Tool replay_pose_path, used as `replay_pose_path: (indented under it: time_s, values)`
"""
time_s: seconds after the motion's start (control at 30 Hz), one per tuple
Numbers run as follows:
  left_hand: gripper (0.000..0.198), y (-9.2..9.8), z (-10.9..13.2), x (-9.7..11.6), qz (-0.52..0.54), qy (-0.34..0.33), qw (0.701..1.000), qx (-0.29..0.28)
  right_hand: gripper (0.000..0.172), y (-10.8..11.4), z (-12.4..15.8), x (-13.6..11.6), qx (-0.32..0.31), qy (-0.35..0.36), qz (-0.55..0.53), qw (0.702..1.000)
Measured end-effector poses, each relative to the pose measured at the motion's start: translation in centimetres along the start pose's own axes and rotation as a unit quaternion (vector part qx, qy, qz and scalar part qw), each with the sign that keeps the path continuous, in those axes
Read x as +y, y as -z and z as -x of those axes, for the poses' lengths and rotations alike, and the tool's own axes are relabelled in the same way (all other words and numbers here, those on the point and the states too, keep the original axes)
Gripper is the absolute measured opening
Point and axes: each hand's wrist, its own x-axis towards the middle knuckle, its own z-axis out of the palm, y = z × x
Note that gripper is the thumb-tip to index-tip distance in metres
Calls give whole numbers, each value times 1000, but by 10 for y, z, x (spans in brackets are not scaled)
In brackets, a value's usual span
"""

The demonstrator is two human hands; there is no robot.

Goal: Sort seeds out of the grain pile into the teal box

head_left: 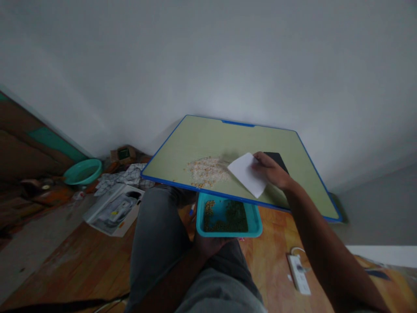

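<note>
My right hand (269, 168) pinches a white sheet of stiff paper or card (248, 174) by its right side, tilted just over the table top. To its left, a loose spread of pale grains (208, 169) mixed with yellowish ones lies near the table's front edge. Below that edge my left hand (210, 245) supports a turquoise plastic tray (229, 234) from underneath; its fingers are mostly hidden. Small dark green grains or beans (236, 215) lie in the tray, with some yellowish beans (209, 209) at its left.
The pale table (254, 141) has a blue rim; a flat black object (276, 160) lies beyond my right wrist. A power strip (299, 274) rests on the wooden floor at right. An open box (115, 208), checked cloth (122, 177) and green basin (84, 171) are at left.
</note>
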Motion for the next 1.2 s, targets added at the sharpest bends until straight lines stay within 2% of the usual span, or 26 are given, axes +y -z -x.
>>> replay_pose_path:
  time_s: [0.13, 0.3, 0.37, 0.47, 0.53, 0.6, 0.7, 0.83, 0.9, 1.0, 1.07, 1.2]
  values:
    - [79, -9, -1, 2, 14, 4, 1000, 14, 29, -16, 0, -4, -63, 15, 22, 998]
    - [77, -17, -1, 3, 15, -5, 1000, -3, 26, -17, 5, -12, -61, 43, -22, 997]
    - [77, -16, -1, 3, 9, -3, 1000, -6, 26, -13, 6, -10, -31, 51, -3, 998]
    - [81, -10, 2, 3, 5, 10, 1000, -2, 29, -5, 5, 0, 84, 45, 100, 990]
    - [82, -5, 4, 2, 4, 19, 1000, -4, 35, -2, 6, 7, 163, 25, 201, 966]
    - [79, 0, 5, 1, 0, 13, 1000, -15, 42, -4, 9, 10, 203, 7, 283, 937]
    - [75, 2, 5, 1, -1, 1, 999, -36, 47, -16, 17, 8, 224, -4, 371, 901]
    - [86, 0, 4, 2, 13, 5, 999, -33, 42, -33, 29, 0, 225, -11, 455, 861]
    - [90, -1, 4, 2, 23, 6, 999, -21, 40, -33, 34, -1, 241, 13, 479, 844]
    - [93, 0, 4, 2, 39, 11, 999, 0, 43, -25, 41, 3, 297, 32, 491, 818]
    - [93, 1, 4, 2, 42, 9, 999, 0, 43, -17, 46, 8, 302, 15, 496, 814]
    - [86, 1, 4, 3, 33, 3, 999, 3, 45, 1, 52, 18, 269, 0, 479, 836]
